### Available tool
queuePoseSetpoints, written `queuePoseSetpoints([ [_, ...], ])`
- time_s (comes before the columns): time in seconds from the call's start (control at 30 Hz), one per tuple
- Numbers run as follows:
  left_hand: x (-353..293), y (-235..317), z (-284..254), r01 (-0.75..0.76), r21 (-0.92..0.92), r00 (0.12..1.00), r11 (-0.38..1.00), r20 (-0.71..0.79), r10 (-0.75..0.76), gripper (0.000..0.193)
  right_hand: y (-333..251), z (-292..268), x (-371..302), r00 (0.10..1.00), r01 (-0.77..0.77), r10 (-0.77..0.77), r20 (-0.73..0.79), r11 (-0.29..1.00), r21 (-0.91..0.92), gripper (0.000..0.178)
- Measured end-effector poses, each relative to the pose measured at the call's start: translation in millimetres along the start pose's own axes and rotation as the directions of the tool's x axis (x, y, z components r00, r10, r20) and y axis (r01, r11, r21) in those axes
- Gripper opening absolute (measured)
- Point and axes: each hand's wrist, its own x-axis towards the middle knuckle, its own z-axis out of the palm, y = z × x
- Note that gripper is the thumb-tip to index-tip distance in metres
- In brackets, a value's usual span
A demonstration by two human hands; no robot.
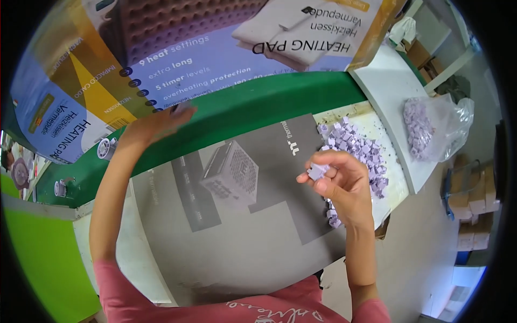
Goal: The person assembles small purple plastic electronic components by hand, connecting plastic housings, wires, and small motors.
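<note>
In my right hand [344, 185], a small pale lavender plastic piece [316, 171] with a notched edge is pinched between thumb and fingers. That hand hangs over the right end of a grey printed cardboard sheet [237, 237], beside a heap of similar lavender pieces [361, 151]. My left hand [159, 126] reaches far left, over the green surface, close to the lower edge of a large heating pad box [188, 64]. Motion smears its fingers, and I cannot make out whether it holds anything.
A clear plastic bag of lavender pieces [425, 126] lies on a white ledge at the right. Two small round white parts, one by my left forearm [106, 148] and one farther left [60, 188], stand on the green surface. Cardboard boxes [476, 199] are stacked beyond on the floor.
</note>
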Motion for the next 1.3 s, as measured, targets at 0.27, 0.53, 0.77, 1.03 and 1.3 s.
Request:
queuePoseSetpoints([
  [0.27, -142.1, 103.6, -53.5, -0.091, 0.074, 0.969, 0.993, 0.236, 0.071, 0.034, 19.4, 17.3, 5.5, 0.97, 0.024, -0.076, 0.232, 0.976, 0.217, 0.037],
  [0.53, -142.9, 107.6, -16.7, -0.133, -0.182, 0.898, 0.974, 0.395, 0.197, 0.022, 28.4, 57.1, 24.0, 0.955, -0.211, 0.126, 0.27, 0.926, 0.312, 0.046],
  [0.77, -97.9, 81.8, -8.4, 0.423, -0.845, 0.744, 0.328, 0.531, 0.406, 0.024, 75.4, 46.6, 35.6, 0.946, -0.194, 0.054, 0.321, 0.885, 0.423, 0.04],
  [1.03, -102.4, 84.0, -9.4, 0.482, -0.872, 0.842, 0.079, 0.487, 0.232, 0.023, 87.5, 35.4, 35.6, 0.982, -0.139, 0.085, 0.169, 0.929, 0.343, 0.031],
  [1.3, -107.6, 83.5, -13.8, 0.485, -0.874, 0.874, -0.041, 0.486, -0.03, 0.018, 91.8, 44.7, 36.8, 0.989, -0.099, 0.105, 0.102, 0.993, -0.057, 0.035],
])
